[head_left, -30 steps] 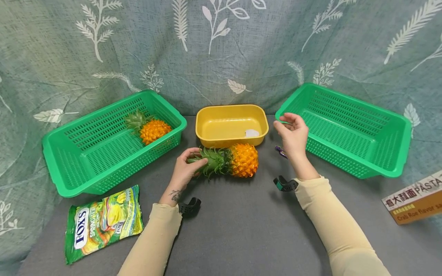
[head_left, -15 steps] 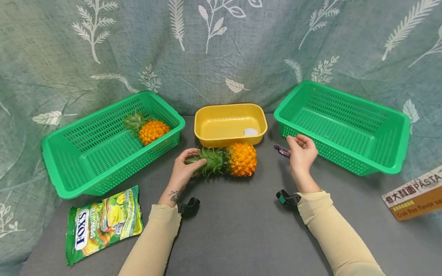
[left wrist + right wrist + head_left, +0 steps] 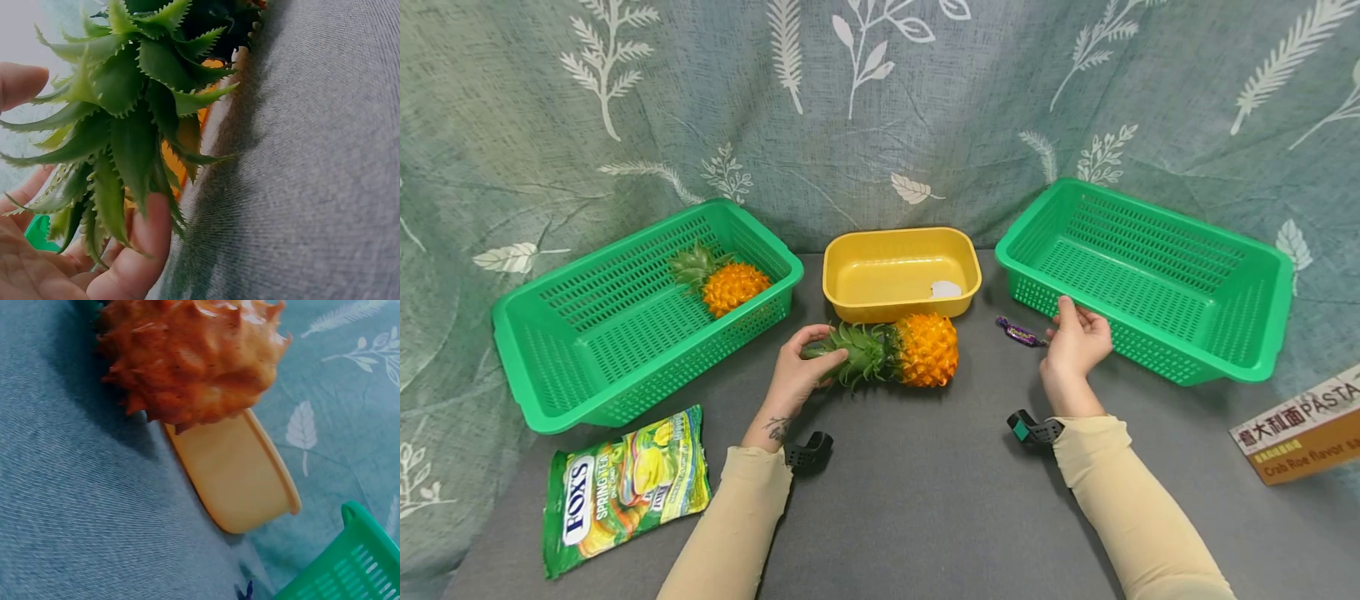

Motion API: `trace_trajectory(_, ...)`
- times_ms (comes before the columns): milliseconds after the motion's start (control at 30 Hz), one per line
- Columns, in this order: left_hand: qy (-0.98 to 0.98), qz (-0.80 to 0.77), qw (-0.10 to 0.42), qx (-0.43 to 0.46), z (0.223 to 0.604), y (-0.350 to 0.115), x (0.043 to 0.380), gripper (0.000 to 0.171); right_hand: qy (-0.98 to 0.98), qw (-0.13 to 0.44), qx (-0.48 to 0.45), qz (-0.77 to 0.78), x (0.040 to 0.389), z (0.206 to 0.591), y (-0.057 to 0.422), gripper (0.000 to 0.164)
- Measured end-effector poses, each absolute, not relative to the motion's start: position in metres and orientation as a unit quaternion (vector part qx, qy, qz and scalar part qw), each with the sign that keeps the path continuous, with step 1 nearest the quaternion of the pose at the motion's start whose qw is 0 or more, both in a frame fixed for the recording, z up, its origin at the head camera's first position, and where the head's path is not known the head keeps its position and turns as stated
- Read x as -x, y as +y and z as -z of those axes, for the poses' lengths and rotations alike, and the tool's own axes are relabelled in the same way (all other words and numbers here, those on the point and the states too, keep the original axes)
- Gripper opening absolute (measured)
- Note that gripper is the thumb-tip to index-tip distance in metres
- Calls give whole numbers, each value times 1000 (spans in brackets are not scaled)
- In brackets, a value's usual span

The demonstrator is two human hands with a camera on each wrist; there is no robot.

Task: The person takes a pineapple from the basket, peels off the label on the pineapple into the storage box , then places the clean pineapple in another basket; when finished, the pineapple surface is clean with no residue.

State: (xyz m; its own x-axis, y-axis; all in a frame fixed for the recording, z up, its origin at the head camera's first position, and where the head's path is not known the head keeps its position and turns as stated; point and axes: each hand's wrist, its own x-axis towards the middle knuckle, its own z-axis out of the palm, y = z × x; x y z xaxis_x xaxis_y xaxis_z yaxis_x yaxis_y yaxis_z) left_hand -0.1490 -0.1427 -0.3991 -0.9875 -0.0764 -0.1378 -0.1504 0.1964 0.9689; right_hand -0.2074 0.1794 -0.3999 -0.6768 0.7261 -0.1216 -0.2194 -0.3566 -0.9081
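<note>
My left hand (image 3: 801, 367) curls its fingers and thumb around the leafy crown of a pineapple (image 3: 927, 350), orange and spiky, lying on its side on the grey table. In the left wrist view, fingers (image 3: 153, 240) bend round the green leaves, partly hidden by them. My right hand (image 3: 1075, 343) holds nothing, with fingers loosely bent, in front of the right green basket (image 3: 1150, 325). Just left of that hand lies a purple wrapped candy (image 3: 1019, 332). The right wrist view shows the pineapple's body (image 3: 194, 362) but no hand.
Behind the pineapple stands a yellow tub (image 3: 902, 311) with a small white piece (image 3: 945, 288) inside. The left green basket (image 3: 647, 373) bears a second pineapple (image 3: 735, 288). A Fox's candy bag (image 3: 625, 487) lies front left, a pasta box (image 3: 1303, 429) at right.
My right hand has come down and rightward from beside the right basket's rim, uncovering more of the purple candy. The left hand and its pineapple stay nearly still.
</note>
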Motion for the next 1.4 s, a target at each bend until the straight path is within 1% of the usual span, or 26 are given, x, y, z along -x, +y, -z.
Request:
trace_trajectory(100, 775, -627, 33, 68, 398, -143, 148, 44, -471, 301, 276, -782, 207, 399, 183, 13)
trace_trajectory(400, 818, -573, 20, 38, 394, -146, 148, 46, -463, 286, 293, -786, 206, 397, 187, 16)
trace_trajectory(533, 835, -548, 40, 26, 390, -149, 147, 53, -464, 282, 291, -788, 206, 396, 188, 15)
trace_trajectory(667, 852, -519, 72, 18, 380, -152, 144, 61, -464, 281, 290, -789, 207, 395, 188, 14)
trace_trajectory(767, 868, -490, 80, 20, 369, -153, 141, 65, -460, 279, 291, -791, 208, 395, 188, 15)
trace_trajectory(833, 880, -471, 60, 27, 361, -151, 139, 66, -460, 277, 291, -792, 209, 395, 188, 15)
trace_trajectory(867, 886, -460, 39, 29, 357, -149, 138, 66, -461, 276, 290, -792, 209, 395, 188, 15)
trace_trajectory(933, 896, -443, -20, 28, 350, -141, 136, 66, -460, 277, 289, -792, 209, 395, 187, 15)
trace_trajectory(1033, 910, -395, -127, 2, 343, -121, 135, 66, -461, 280, 287, -792, 210, 396, 188, 15)
trace_trajectory(1067, 914, -375, -155, -12, 341, -114, 135, 66, -460, 282, 287, -792, 210, 397, 188, 15)
trace_trajectory(1133, 923, -331, -192, -38, 339, -97, 135, 66, -460, 283, 287, -791, 211, 398, 188, 15)
trace_trajectory(1167, 929, -308, -200, -52, 338, -89, 136, 66, -460, 283, 288, -791, 211, 398, 188, 15)
trace_trajectory(1233, 941, -266, -196, -70, 338, -73, 139, 67, -459, 283, 289, -791, 211, 398, 188, 15)
trace_trajectory(1300, 953, -232, -177, -75, 340, -58, 142, 70, -458, 284, 289, -791, 211, 399, 188, 15)
trace_trajectory(1400, 970, -198, -131, -57, 345, -39, 146, 76, -458, 283, 288, -792, 210, 399, 188, 15)
